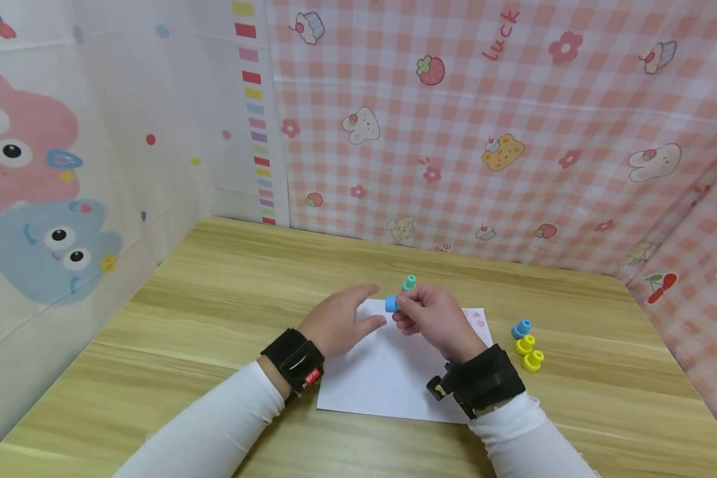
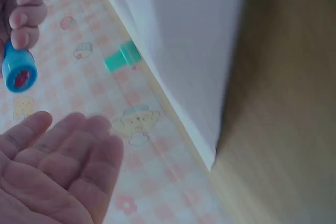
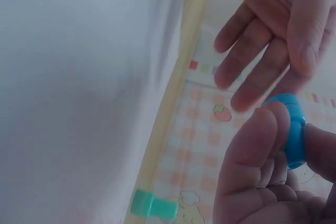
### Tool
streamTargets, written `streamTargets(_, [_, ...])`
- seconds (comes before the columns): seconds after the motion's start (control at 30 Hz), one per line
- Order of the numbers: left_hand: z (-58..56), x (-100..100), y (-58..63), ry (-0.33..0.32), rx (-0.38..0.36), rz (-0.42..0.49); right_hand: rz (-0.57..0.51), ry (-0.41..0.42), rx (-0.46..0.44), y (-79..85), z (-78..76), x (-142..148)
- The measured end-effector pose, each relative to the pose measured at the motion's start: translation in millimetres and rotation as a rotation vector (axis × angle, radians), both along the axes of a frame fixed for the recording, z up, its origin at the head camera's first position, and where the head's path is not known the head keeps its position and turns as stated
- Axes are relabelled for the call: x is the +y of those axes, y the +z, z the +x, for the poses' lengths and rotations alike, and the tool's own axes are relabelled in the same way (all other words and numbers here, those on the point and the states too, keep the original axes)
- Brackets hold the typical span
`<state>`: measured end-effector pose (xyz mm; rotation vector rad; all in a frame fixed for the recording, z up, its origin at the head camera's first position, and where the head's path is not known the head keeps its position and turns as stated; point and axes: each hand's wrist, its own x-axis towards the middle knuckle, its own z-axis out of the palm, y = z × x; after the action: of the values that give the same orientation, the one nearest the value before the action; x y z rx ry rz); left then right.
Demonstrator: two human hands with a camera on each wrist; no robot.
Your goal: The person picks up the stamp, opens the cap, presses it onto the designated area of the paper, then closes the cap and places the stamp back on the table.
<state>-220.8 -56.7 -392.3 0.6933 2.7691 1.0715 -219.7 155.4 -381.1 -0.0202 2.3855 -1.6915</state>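
My right hand (image 1: 436,318) pinches a small blue toy stamp (image 1: 391,304) between thumb and fingers, above the far part of a white sheet of paper (image 1: 388,372). In the left wrist view the stamp's end faces the camera and shows a red pattern. My left hand (image 1: 337,322) holds nothing; its fingers are spread and extended toward the stamp, palm turned inward. A green stamp (image 1: 409,283) stands just beyond the paper's far edge; it also shows in the right wrist view. Pink prints (image 1: 479,320) mark the paper's far right corner.
To the right of the paper stand another blue stamp (image 1: 521,328) and two yellow stamps, a farther one (image 1: 524,344) and a nearer one (image 1: 533,361). The wood-grain table (image 1: 227,299) meets a pink checked cloth (image 1: 394,166) at its back edge.
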Motion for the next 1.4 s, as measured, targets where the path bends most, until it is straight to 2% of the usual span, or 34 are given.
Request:
streamTargets(0.2, [3.2,3,-0.2,-0.065,-0.083,0.171,-0.068,0.001,0.007,-3.6,6.3,-7])
streamTargets(0.27, [3.8,4,0.2,-0.068,-0.103,0.208,-0.082,0.014,0.013,-3.7,8.2,-9])
streamTargets(0.63, [3.2,8,-1.3,-0.014,-0.080,0.281,-0.133,0.079,-0.008,-6.0,13.8,-9])
streamTargets(0.77, [3.8,8,-1.6,-0.015,-0.083,0.295,-0.150,0.104,0.001,-9.0,15.6,-11])
streamTargets(1.0, [3.0,5,-3.0,-0.041,-0.082,0.320,-0.174,0.078,0.027,-9.3,18.7,-15])
streamTargets(1.27, [2.7,2,-2.1,-0.056,-0.152,0.373,-0.226,0.122,0.056,-7.9,19.7,-14])
streamTargets(1.4, [2.4,3,-1.7,-0.064,-0.167,0.391,-0.212,0.129,0.054,-7.3,19.1,-12])
